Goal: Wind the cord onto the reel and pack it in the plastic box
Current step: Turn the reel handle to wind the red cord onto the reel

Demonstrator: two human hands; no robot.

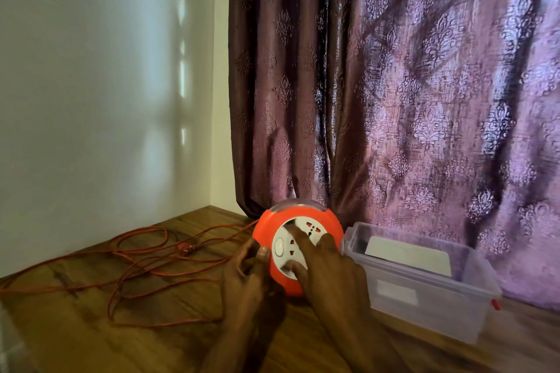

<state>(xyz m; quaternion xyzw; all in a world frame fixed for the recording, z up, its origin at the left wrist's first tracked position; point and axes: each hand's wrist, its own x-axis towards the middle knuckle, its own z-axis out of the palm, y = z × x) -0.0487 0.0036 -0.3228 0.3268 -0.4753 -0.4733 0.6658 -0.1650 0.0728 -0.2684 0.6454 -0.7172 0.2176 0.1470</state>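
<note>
A round orange cord reel (330, 222) with a white socket face stands tilted on the wooden floor. My right hand (330, 275) lies on that white face with its fingers spread. My left hand (247, 269) grips the reel's left rim, thumb on the orange edge. The orange cord (145, 254) sprawls in loose loops over the floor to the left, its plug (185, 248) lying among them. A clear plastic box (424, 297) without a lid sits just right of the reel, with a white flat item inside.
A purple patterned curtain (409, 100) hangs right behind the reel and box. A white wall (106, 85) closes the left side. The wooden floor (75, 327) stretches toward me.
</note>
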